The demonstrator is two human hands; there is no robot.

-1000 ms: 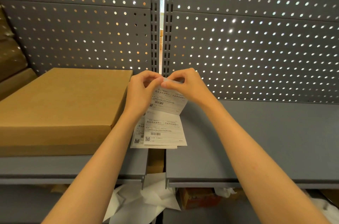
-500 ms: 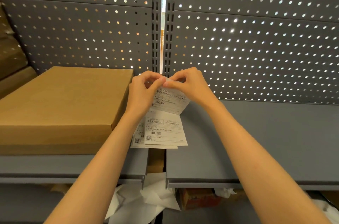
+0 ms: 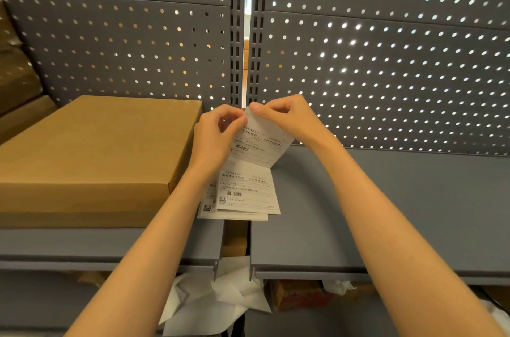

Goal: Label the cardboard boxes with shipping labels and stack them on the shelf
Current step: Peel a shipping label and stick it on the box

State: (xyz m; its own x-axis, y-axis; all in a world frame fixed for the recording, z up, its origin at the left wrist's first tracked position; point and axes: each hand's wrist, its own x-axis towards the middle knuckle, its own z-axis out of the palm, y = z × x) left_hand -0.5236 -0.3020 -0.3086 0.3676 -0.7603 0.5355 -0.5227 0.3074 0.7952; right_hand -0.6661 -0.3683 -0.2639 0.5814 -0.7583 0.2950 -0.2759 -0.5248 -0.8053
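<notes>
Stock as I read it from my remote seat, largest first.

Perforated grey back panels (image 3: 386,66): two, upright, a lit gap between them.

Grey shelf (image 3: 400,212): two boards side by side, split by a narrow gap at centre.

Cardboard box (image 3: 91,149): flat, brown, lying on the left board, its right side just beside the labels. I see no label on its top face.

Further brown boxes (image 3: 16,82): at the far left edge, partly cut off.

Crumpled white paper (image 3: 215,300): on the level below, under the gap.

Shipping labels (image 3: 245,187): a fan-folded strip resting on the shelf across the gap, its top sheet lifted upright.

Left hand (image 3: 215,137): fingers curled, thumb and fingertip pinching the upper corner of the lifted sheet.

Right hand (image 3: 287,118): pinching the same top edge, fingertips touching those of the left.
</notes>
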